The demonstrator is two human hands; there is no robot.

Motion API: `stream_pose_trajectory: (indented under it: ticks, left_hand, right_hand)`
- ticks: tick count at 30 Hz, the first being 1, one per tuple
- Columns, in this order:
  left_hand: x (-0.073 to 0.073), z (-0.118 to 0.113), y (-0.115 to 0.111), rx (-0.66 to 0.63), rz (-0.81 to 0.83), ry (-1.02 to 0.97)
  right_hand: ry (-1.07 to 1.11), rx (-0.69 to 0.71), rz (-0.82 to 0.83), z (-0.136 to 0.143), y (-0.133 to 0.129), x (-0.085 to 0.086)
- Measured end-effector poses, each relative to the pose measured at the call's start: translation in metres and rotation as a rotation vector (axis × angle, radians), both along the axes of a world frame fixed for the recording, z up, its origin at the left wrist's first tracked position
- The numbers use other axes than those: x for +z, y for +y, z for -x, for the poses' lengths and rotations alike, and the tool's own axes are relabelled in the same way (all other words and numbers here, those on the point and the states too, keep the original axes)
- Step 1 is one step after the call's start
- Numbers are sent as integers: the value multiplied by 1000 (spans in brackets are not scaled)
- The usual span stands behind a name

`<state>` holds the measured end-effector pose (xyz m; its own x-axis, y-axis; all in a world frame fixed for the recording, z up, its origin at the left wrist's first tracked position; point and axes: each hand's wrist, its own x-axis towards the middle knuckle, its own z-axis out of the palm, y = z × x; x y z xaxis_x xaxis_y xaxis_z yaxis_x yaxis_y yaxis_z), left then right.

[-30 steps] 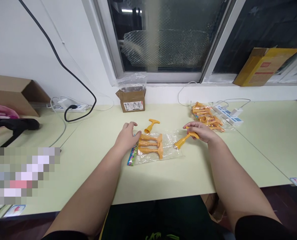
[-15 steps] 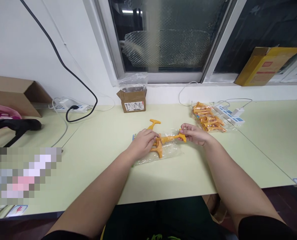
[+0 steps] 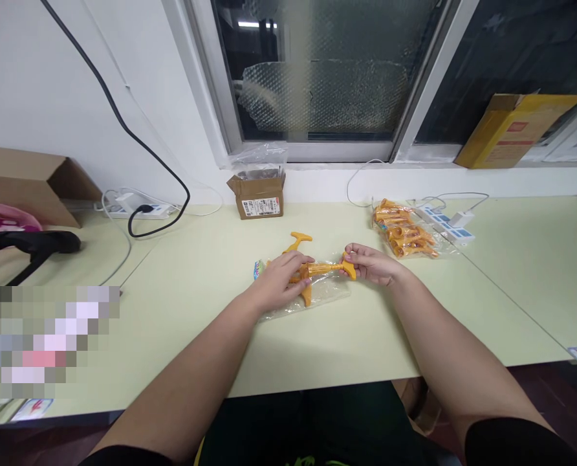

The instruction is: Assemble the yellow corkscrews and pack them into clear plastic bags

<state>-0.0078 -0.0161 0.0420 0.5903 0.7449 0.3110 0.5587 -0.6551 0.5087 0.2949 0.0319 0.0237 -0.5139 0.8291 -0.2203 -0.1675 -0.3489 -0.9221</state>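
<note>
My right hand [image 3: 370,264] pinches the T-shaped handle [image 3: 349,266] of an orange plastic T-handled tool between thumb and fingers. The tool's ribbed orange barrel [image 3: 321,269] runs left from the handle to my left hand [image 3: 279,279]. My left thumb and fingers close around the barrel's left end, over a clear plastic bag [image 3: 331,294] lying flat on the table. Another orange T-shaped piece [image 3: 306,296] shows below my left thumb, partly covered. Just behind my left hand a separate orange T-handle [image 3: 299,239] sticks out. My left palm hides the rest.
A clear bag of several orange pieces [image 3: 402,230] lies to the right, beside a power strip [image 3: 446,223]. A small cardboard box [image 3: 260,197] stands at the back by the window. Left are a black cable [image 3: 155,158], a black stand [image 3: 31,249] and a larger carton [image 3: 21,171].
My right hand and the handle have moved slightly left, toward my left hand. The spiral shaft shows less, and a ribbed barrel now shows beside my left fingers. My left thumb has closed in.
</note>
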Motion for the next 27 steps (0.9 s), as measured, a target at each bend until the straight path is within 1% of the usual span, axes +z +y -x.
stream_pose_trajectory:
  ticks: [4, 8, 10, 14, 19, 21, 24, 27]
  left_hand:
    - [0, 2, -1, -30, 10, -34]
    - [-2, 3, 0, -40, -72, -32]
    - [-3, 2, 0, -26, -126, -9]
    - [-7, -6, -2, -4, -228, 38]
    - [-9, -25, -13, 75, -303, 112]
    - [-11, -35, -18, 72, -314, 151]
    - [-13, -46, -24, 41, -318, 186]
    - [-15, -52, -25, 29, -332, 193]
  right_hand:
    - [22, -8, -5, 3, 0, 0]
    - [62, -105, 10, 7, 3, -4]
    - [65, -125, 10, 9, 3, -5]
    - [66, -75, 32, 15, 1, -7]
    - [32, 36, 36, 22, -4, -10]
    - [22, 46, 28, 25, -6, -12]
    - [62, 48, 36, 32, -9, -14]
    - [136, 100, 68, 39, -12, -13]
